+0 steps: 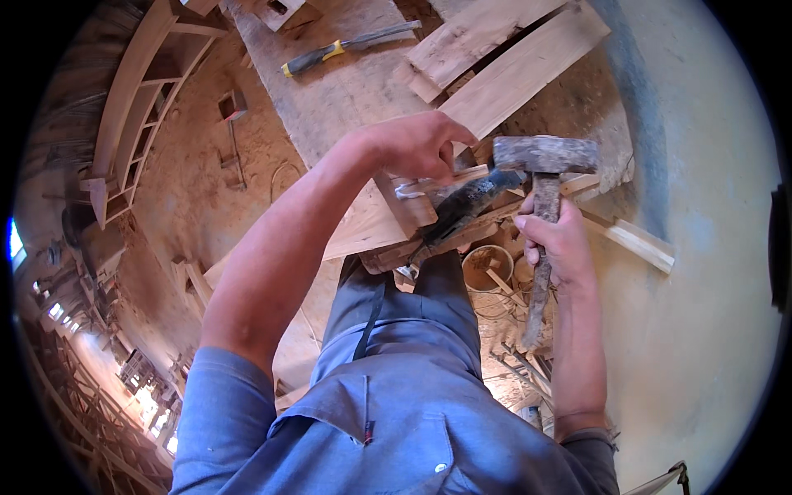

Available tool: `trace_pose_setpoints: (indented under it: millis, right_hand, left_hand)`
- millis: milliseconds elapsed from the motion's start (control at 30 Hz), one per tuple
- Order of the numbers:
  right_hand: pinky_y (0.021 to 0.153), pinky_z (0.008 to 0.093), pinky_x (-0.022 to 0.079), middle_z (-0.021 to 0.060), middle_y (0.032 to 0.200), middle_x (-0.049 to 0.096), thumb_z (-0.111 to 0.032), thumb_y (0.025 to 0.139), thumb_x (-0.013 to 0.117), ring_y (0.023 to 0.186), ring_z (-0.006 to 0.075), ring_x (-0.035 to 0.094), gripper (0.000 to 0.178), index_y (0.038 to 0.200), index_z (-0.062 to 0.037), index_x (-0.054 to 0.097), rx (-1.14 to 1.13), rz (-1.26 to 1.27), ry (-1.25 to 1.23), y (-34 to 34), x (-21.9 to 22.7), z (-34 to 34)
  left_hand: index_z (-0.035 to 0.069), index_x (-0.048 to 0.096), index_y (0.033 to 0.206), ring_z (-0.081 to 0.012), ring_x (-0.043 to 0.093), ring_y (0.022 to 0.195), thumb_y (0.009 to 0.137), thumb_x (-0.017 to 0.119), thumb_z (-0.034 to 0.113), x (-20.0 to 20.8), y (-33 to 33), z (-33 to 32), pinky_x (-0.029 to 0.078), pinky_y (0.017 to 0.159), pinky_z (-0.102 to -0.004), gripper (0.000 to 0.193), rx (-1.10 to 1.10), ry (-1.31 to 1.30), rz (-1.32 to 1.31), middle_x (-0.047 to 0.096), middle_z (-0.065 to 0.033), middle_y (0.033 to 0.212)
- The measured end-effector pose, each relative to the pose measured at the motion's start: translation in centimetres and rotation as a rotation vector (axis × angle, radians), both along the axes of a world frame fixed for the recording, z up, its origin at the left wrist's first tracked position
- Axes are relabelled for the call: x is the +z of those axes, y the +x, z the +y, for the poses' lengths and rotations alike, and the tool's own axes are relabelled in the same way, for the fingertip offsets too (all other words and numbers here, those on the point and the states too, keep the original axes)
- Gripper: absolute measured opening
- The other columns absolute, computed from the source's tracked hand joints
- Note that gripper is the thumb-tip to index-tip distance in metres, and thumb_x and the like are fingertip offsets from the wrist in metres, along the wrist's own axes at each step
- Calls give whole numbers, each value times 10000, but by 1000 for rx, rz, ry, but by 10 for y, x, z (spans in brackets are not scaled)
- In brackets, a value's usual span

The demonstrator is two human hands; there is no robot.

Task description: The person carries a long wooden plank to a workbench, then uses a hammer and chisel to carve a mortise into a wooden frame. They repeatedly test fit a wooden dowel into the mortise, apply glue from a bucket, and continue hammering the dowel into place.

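Observation:
My right hand (558, 239) is wrapped round the wooden handle of a hammer (544, 157). The hammer is upright, its worn, blocky head above my fist. To the left, my left hand (421, 147) is over the bench edge, index finger stretched out and thumb apart from it. Nothing shows between those two; the other fingers are partly hidden. Just below its fingertips lies a narrow wooden strip (472, 174). Beside the strip rests a dark elongated tool (466, 208), perhaps a grinder, between my two hands.
On the workbench (346, 103) lies a chisel (318, 58) with a black and yellow handle. Planks (528, 70) lie at the far right of the bench, near a pale wall (701, 330). Below stands a bucket (487, 268). A curved wooden frame (124, 107) is at the far left.

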State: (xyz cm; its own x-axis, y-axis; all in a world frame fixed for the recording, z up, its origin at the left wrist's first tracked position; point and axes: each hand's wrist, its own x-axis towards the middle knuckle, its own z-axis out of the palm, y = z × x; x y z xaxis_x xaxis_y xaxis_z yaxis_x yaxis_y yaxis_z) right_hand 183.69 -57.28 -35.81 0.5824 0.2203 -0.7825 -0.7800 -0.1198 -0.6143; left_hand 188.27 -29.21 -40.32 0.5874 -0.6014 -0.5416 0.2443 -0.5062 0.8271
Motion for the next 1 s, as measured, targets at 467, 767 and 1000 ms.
trace_pose_setpoints:
  millis: [467, 767, 1000]
  right_hand:
    - [400, 241, 408, 22, 677, 562, -40, 824, 726, 471, 83, 511, 229, 984, -25, 563, 72, 44, -12, -3, -8, 2]
    - [405, 241, 418, 23, 689, 567, -46, 822, 733, 479, 83, 515, 230, 978, -28, 566, 54, 85, 16, -1, -8, 2]
    - [406, 239, 415, 24, 695, 569, -47, 817, 734, 481, 83, 515, 228, 973, -27, 568, 70, 72, 10, 2, -3, 5]
  left_hand:
    - [-98, 513, 1387, -212, 716, 841, 750, 658, 55, 3, 3, 2, 542, 787, -322, 671, -46, 18, -10, 767, -165, 924]
    - [-103, 495, 1397, -252, 711, 904, 733, 575, 41, -6, 0, 6, 536, 842, -336, 685, -65, 16, -63, 757, -190, 948]
    - [-91, 481, 1419, -263, 698, 938, 734, 549, 33, 13, -9, 7, 526, 883, -339, 699, 4, 53, -65, 748, -174, 948]
